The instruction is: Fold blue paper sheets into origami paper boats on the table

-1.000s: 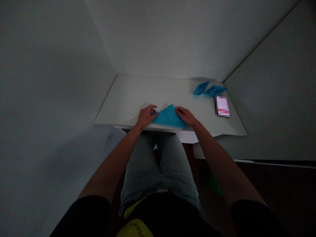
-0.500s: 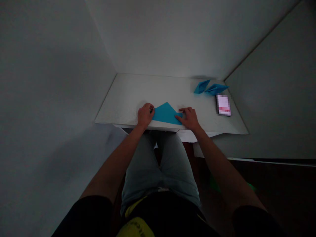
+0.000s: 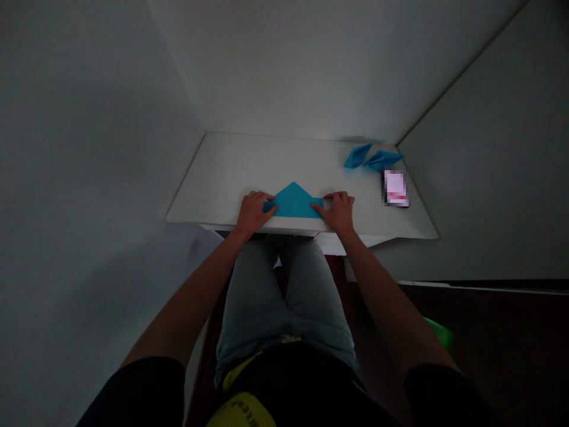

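Observation:
A folded sheet of blue paper [image 3: 293,203] lies on the white table near its front edge, its point away from me and a narrow strip along its bottom. My left hand [image 3: 254,210] grips the paper's left end, thumb on top of it and fingers at the far side. At the right end, my right hand [image 3: 339,210] holds the paper in the same way, thumb on the strip and index finger near its corner. Whatever lies under the fingertips is hidden.
Two folded blue paper boats, one on the left [image 3: 358,156] and one on the right [image 3: 384,160], rest at the table's back right. A phone-like device [image 3: 396,188] with a blurred screen lies in front of them. Walls enclose the white table [image 3: 213,178] at the left, back and right.
The paper has turned slightly, so its bottom edge now runs level with the table edge. My left hand has shifted left and its thumb now shows on the paper. The view has shifted a little.

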The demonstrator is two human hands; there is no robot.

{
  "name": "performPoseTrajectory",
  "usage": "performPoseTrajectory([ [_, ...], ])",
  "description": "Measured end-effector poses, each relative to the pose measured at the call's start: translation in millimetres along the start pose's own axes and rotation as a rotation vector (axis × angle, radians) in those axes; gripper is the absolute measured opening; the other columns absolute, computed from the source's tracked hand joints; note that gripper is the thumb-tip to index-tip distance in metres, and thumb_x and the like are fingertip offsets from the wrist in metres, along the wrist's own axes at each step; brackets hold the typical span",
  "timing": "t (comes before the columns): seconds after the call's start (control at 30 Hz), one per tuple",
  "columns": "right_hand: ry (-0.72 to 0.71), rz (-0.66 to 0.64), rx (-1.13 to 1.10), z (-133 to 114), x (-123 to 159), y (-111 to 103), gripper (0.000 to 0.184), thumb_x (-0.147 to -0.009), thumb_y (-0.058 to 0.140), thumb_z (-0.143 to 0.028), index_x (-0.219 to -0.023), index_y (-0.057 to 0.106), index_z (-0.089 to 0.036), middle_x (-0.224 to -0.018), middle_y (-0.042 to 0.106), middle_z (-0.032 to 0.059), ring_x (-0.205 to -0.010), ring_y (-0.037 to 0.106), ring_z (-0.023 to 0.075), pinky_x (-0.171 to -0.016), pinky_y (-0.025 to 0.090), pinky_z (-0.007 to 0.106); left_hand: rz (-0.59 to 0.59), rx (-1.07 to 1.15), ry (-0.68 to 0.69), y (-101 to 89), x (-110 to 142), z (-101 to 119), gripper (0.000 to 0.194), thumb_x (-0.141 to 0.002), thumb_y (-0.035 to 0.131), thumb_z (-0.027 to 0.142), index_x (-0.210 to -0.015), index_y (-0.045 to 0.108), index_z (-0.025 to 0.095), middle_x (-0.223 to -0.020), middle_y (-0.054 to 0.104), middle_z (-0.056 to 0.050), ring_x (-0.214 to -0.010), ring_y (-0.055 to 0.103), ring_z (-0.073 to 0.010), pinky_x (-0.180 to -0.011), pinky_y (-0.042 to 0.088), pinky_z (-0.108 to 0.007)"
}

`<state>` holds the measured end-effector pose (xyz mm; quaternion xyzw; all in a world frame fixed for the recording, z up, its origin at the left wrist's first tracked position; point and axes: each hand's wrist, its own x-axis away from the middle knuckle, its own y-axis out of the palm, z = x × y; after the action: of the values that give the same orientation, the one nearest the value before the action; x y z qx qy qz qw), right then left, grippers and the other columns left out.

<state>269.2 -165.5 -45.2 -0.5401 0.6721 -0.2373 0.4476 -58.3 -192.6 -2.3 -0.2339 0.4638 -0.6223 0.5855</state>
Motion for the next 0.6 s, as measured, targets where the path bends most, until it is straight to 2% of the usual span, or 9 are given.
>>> performPoseTrajectory([
  [0.13, -0.031, -0.026, -0.067, 2, -2, -1, 0.067, -0.097, 0.069, -0.084, -0.108, 0.081, -0.019, -0.125, 0.068, 0.0225, -0.127, 0.055, 0.0441, -0.12, 0.041, 0.069, 0.012, 0.022, -0.013, -0.7, 5, -1, 0.021, -0.101, 0.08, 0.029, -0.122, 0.08, 0.024, -0.128, 0.082, -0.011, -0.127, 0.071, -0.0336, -0.115, 0.05, -0.05],
  [0.23, -0.104, -0.078, -0.123, 2, -3, -4, 0.053, -0.103, 0.068, -0.074, -0.101, 0.081, -0.023, -0.118, 0.074, 0.0182, -0.122, 0.06, 0.0415, -0.119, 0.044, 0.069, -0.009, 0.044, 0.018, -0.4, 7, 0, 0.024, -0.099, 0.082, 0.032, -0.123, 0.081, 0.026, -0.129, 0.082, -0.011, -0.128, 0.07, -0.0341, -0.117, 0.05, -0.05],
  [0.37, -0.205, -0.141, -0.156, 0, -3, -9, 0.035, -0.109, 0.067, -0.057, -0.103, 0.084, -0.027, -0.115, 0.08, 0.0137, -0.12, 0.065, 0.0384, -0.119, 0.046, 0.067, -0.064, 0.069, 0.096, -1.2, 11, 1, 0.035, -0.096, 0.086, 0.037, -0.129, 0.081, 0.026, -0.133, 0.081, -0.011, -0.132, 0.069, -0.0343, -0.122, 0.048, -0.051],
  [0.6, -0.289, -0.213, -0.186, -14, 7, -19, 0.033, -0.109, 0.065, -0.05, -0.111, 0.089, -0.028, -0.126, 0.085, 0.011, -0.121, 0.073, 0.0364, -0.117, 0.05, 0.063, -0.134, 0.079, 0.224, -6.8, 20, -2, 0.063, -0.09, 0.094, 0.05, -0.146, 0.077, 0.026, -0.151, 0.075, -0.013, -0.141, 0.066, -0.0362, -0.131, 0.044, -0.055],
])
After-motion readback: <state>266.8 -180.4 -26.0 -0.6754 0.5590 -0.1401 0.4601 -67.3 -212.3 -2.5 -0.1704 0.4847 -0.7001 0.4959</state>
